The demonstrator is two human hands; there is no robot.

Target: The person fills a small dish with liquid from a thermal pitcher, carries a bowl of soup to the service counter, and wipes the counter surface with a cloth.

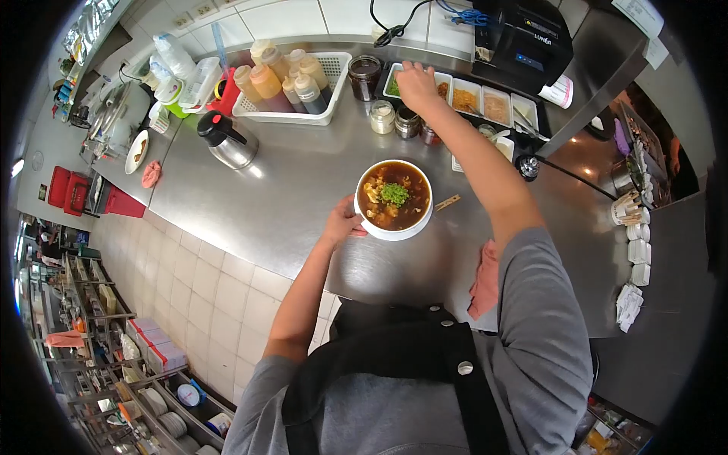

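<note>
- Step in hand, as I judge it: garnishing. The bowl (pixel 393 199) of dark soup sits at the middle of the steel counter (pixel 288 189), a heap of chopped greens already at its centre.
- Left hand (pixel 345 221) rests against the bowl's left rim, fingers curled loosely around the edge, steadying it rather than lifting.
- Right hand (pixel 416 86) reaches to the far side, fingers bunched down into the leftmost topping tray (pixel 396 83) (the one with green in it); whether it has pinched anything up I cannot tell.
- Next move, by my reading, calls for a light pinch, then carrying it back near and dropping it over the soup without brushing the jars (pixel 394 119) between tray and bowl.
- The bowl is round, upright, mouth facing up: no long axis to speak of.
- A clothespin (pixel 447 202) lies just right of the bowl, pointing far-right.
- A pink cloth (pixel 485 280) hangs at the near counter edge.
</note>
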